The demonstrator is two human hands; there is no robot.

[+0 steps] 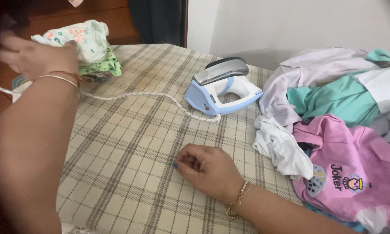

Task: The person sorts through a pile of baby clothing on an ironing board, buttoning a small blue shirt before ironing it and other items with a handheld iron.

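Observation:
My left hand (32, 55) lies flat against the side of a small stack of folded baby clothes (89, 45), white and green with prints, at the far left of the checked cloth. My right hand (206, 167) rests on the checked cloth (138, 143) near the front, fingers curled loosely with nothing in them. A blue and white electric iron (221, 86) stands tipped on its heel in the middle, soleplate facing up, its white cord (130, 96) trailing left toward the stack.
A heap of unfolded clothes fills the right side: a pink printed top (355, 173), a white garment (281, 145), a teal piece (338, 99) and a pale lilac shirt (307, 69). A wooden headboard (74, 13) and a white wall stand behind.

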